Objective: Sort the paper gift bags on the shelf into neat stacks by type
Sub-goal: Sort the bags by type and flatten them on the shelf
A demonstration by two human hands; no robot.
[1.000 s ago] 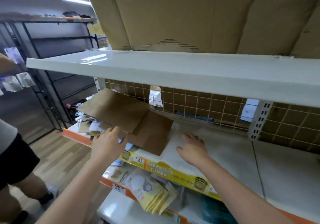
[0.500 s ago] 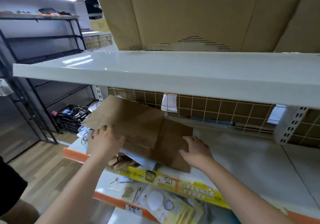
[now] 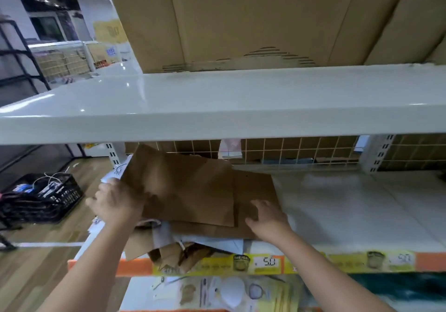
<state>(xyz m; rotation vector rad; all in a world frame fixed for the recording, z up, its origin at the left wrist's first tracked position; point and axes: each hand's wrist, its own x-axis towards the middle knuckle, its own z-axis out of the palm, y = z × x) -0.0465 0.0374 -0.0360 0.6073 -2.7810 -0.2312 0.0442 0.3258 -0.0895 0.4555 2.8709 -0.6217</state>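
I see my two bare hands reaching under a smooth, shiny white upper shelf [image 3: 217,108]. My left hand [image 3: 115,203] grips the left edge of the top brown paper bag [image 3: 183,188]; the fingers curl round it, though the hand is blurry. My right hand [image 3: 265,217] lies flat with straight fingers on a second brown bag [image 3: 255,188], which sits under the first and pokes out to the right.

Both bags are flat, stiff-looking brown paper with sharp corners. They lie on top of a messy pile [image 3: 188,246] at the left end of the white lower shelf [image 3: 350,210]. The pile has white paper, more brown paper and some string handles, but it is crumpled and half hidden, so I cannot tell how many bags are in it.

The front of that shelf has an orange and yellow price strip [image 3: 265,262]; its small words are too blurry to read. Behind the bags is a white wire grid [image 3: 301,149]. Big cardboard boxes [image 3: 253,17] with rough, torn bottom edges stand on the upper shelf, cut off at the top. Far left, a black plastic crate [image 3: 45,195] sits on the wood floor [image 3: 36,275].
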